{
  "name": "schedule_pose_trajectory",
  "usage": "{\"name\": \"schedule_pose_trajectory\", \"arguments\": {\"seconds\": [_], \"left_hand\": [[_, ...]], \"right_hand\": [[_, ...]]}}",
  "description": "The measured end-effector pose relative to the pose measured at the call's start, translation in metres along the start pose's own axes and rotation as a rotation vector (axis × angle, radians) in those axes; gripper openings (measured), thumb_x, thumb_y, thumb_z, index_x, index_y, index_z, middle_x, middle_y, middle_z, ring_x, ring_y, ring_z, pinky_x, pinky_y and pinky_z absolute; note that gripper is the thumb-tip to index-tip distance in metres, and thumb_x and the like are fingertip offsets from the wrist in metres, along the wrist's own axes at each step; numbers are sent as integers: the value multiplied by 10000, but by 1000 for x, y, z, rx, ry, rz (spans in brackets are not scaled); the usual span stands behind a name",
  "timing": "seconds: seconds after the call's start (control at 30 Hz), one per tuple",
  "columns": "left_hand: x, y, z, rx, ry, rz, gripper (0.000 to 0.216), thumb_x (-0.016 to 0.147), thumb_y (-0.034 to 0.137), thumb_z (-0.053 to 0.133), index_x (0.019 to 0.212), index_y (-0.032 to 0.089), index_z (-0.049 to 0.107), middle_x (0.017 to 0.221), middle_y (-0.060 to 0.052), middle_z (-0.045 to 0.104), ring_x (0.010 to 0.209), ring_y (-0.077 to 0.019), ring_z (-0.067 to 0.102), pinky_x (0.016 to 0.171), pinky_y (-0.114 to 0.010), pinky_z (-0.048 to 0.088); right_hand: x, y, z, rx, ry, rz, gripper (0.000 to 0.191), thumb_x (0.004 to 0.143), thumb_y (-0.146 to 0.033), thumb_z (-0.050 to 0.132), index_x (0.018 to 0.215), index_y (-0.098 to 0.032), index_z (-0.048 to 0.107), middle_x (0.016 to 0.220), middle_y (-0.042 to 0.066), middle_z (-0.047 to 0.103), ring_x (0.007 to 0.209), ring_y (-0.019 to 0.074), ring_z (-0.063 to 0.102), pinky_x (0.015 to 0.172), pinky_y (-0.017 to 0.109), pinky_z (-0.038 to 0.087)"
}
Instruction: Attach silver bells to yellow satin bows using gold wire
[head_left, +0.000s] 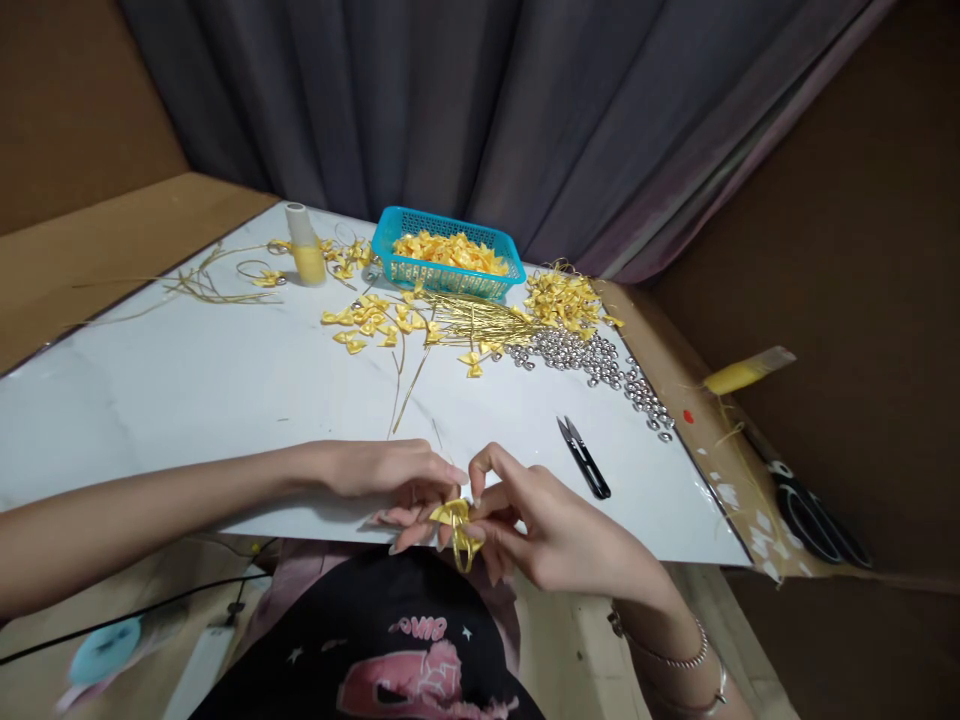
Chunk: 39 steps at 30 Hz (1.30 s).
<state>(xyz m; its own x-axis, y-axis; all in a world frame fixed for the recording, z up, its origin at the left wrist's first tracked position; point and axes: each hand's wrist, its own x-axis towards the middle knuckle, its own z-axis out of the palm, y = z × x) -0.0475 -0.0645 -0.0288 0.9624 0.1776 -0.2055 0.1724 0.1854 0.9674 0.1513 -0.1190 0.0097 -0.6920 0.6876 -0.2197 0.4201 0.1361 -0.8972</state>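
At the near edge of the white board (187, 390), my left hand (390, 480) and my right hand (544, 525) meet around a small yellow ribbon bow (454, 515) with a gold wire loop hanging under it. Both hands pinch it, fingers closed on the ribbon. My right wrist wears thin bracelets (675, 655).
A blue basket (446, 270) of yellow bows stands at the back. Loose bows (375, 322), gold wires (472, 320) and silver beads (600, 360) lie in front of it. Black snips (583, 458) lie right of my hands. A spool (306, 245) stands at the back left, scissors (814, 515) at the far right.
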Motion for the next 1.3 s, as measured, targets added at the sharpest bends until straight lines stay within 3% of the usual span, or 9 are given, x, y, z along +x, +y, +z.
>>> {"name": "schedule_pose_trajectory", "arguments": {"seconds": [0.17,0.37,0.53,0.67,0.77,0.97,1.2,1.3], "left_hand": [[-1,4,1,224,21,4,375,938,364,414,684,134,566,441,15,508,384,-82,377,397,-190,287],[-1,5,1,226,80,-41,319,939,294,396,785,125,619,435,29,509,370,-76,357,397,-176,282],[1,2,1,61,226,-49,316,918,298,387,829,104,621,457,23,525,339,-69,280,356,-187,219],[4,-2,2,-38,293,-37,270,881,282,404,775,123,595,458,16,545,335,-78,273,341,-190,222],[6,-3,3,-56,299,-41,276,860,283,416,678,133,559,452,7,548,331,-73,286,345,-192,231],[8,-3,5,-65,281,-39,317,839,288,394,592,143,529,410,0,529,317,-76,268,331,-204,214],[7,-5,4,-37,277,-41,291,827,238,378,691,108,600,424,-3,544,331,-78,270,349,-203,202],[7,-5,5,-26,275,-36,304,819,232,383,626,116,587,420,-9,537,335,-76,270,354,-203,202]], "right_hand": [[3,-5,-1,-126,-27,-43,351,713,23,475,933,-213,338,643,-44,612,499,84,524,453,177,364],[1,-2,-9,-48,-31,-2,286,821,-36,443,991,-218,302,815,18,656,564,87,563,503,190,431],[-11,6,-14,23,233,24,98,954,-242,395,1033,-201,355,850,36,629,724,123,613,630,246,498],[-16,8,-6,-42,344,54,154,898,-329,539,943,-194,480,861,28,632,739,127,605,605,229,473],[-12,8,4,-40,389,46,176,842,-289,610,902,-199,471,825,12,634,686,120,576,575,224,454],[-4,12,12,14,377,25,133,848,-161,505,855,-220,386,766,-11,644,572,98,538,520,214,425],[-6,9,13,-41,444,56,80,814,-109,524,820,-189,526,692,-10,651,631,117,612,571,213,458],[-6,8,14,-79,476,61,110,808,-90,521,815,-179,586,705,-2,661,648,120,624,594,218,464]]}}
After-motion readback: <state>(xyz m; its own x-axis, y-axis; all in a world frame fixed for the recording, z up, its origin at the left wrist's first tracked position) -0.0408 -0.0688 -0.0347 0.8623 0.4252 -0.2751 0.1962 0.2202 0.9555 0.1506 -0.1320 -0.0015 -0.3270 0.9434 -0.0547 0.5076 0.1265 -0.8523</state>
